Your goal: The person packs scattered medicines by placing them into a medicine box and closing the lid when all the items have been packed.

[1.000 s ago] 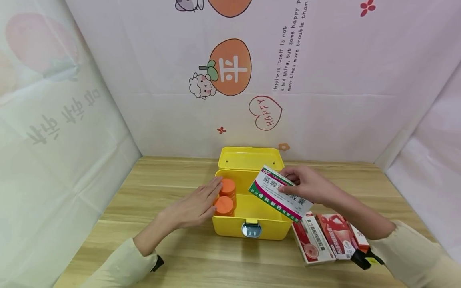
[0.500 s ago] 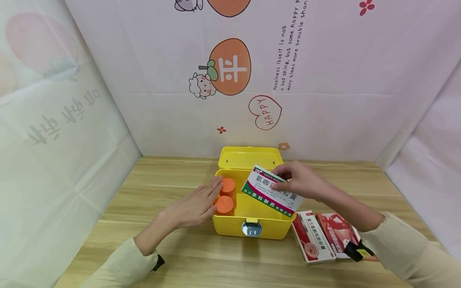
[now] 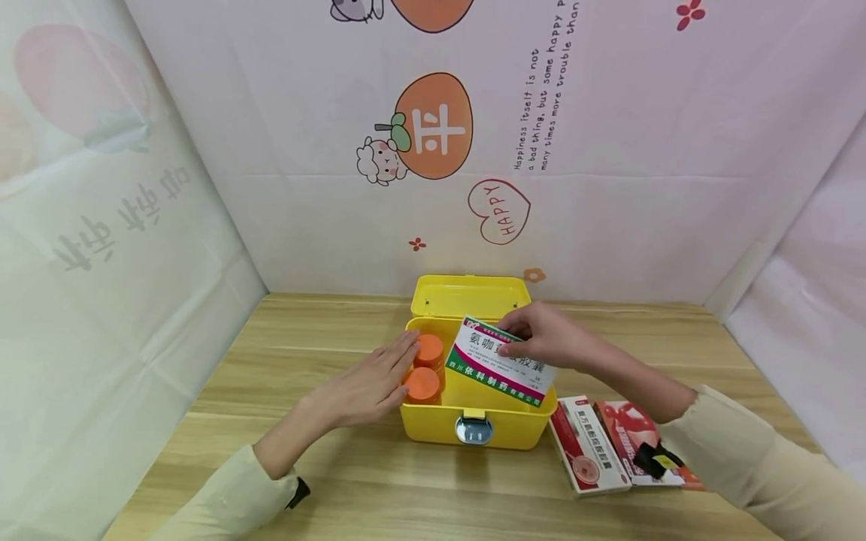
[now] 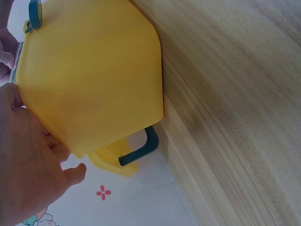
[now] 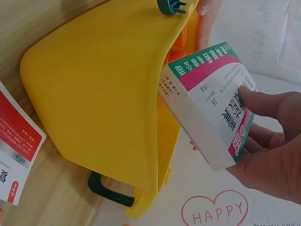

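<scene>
A yellow storage box (image 3: 433,428) stands on the table with its lid tipped back. Two orange-capped bottles (image 3: 422,385) sit inside along its left wall. My left hand (image 3: 358,387) rests on the box's left rim beside the caps, fingers straight. Between thumb and fingers, my right hand (image 3: 548,338) pinches a white, green and magenta medicine box (image 3: 497,364) by its upper edge. It is tilted over the opening. In the right wrist view the medicine box (image 5: 211,103) overlaps the rim, its lower corner right at the edge.
Right of the yellow box lie a red-and-white medicine box (image 3: 590,447) and a red medicine box (image 3: 629,432), the latter partly behind the right sleeve (image 3: 731,443). A printed cloth (image 3: 609,240) hangs behind the wooden table (image 3: 325,330).
My right hand has moved left with the medicine box, from the box's right side to over its opening. The left hand has stayed on the rim.
</scene>
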